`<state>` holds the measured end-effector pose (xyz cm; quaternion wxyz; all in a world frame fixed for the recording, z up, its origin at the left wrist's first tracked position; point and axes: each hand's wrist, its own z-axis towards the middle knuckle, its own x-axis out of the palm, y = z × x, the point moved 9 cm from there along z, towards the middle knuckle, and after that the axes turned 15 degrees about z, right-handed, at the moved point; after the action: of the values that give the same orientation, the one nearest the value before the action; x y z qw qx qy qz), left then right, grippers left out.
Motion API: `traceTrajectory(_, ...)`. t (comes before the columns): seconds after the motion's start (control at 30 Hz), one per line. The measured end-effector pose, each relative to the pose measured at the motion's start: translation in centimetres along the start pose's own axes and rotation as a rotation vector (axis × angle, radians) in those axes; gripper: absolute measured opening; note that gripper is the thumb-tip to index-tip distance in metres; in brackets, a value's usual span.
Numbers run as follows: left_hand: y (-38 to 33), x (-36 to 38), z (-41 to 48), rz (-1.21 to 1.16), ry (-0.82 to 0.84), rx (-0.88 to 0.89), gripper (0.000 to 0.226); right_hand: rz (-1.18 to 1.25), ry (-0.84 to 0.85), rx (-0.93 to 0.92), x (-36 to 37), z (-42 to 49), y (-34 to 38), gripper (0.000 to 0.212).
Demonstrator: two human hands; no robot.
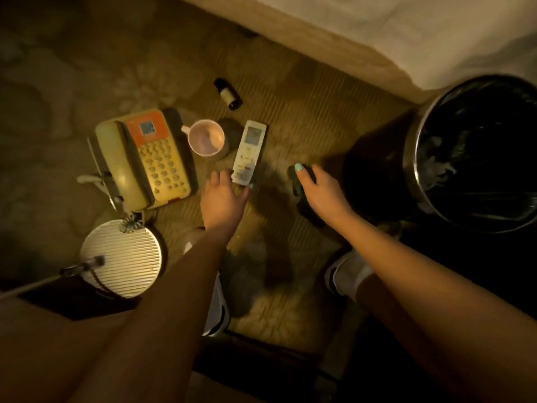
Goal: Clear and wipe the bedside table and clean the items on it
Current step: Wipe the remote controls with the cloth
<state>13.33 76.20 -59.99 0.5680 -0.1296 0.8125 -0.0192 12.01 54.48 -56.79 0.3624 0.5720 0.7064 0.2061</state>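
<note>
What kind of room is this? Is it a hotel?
Probably a hotel bedroom, though it could be a home one. The view looks down at the carpet beside the bed. The clues are the bed's white bedding, a corded push-button phone, and a lined waste bin.

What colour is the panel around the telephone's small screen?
Orange panel, set on a cream-yellow telephone; the head view shows it best.

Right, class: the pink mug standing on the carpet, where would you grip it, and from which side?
Probably the near rim, from above. The mug stands upright, mouth open; its handle points toward the telephone, and the white remote crowds the other side, so only the top is free.
</note>
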Motion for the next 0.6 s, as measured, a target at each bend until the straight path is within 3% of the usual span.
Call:
traceTrajectory(0.2, 1.4, 6.4, 2.0, -0.053, 0.014, -0.168, 0.071, -0.010, 0.000, -0.001, 0.8, 2.9, -3.9, 0.043)
traceTrajectory(0.47, 1.8, 6.9, 3.9, -0.020, -0.069, -0.143, 0.055, 0.036, -0.044, -0.058, 1.7, 2.8, -4.4, 0.019)
traceTrajectory(0.6, 1.9, 4.8, 2.9, -0.316, -0.045, -0.187, 0.053, 0.044, -0.051, -0.089, 0.7, 1.0, -1.6, 0.030)
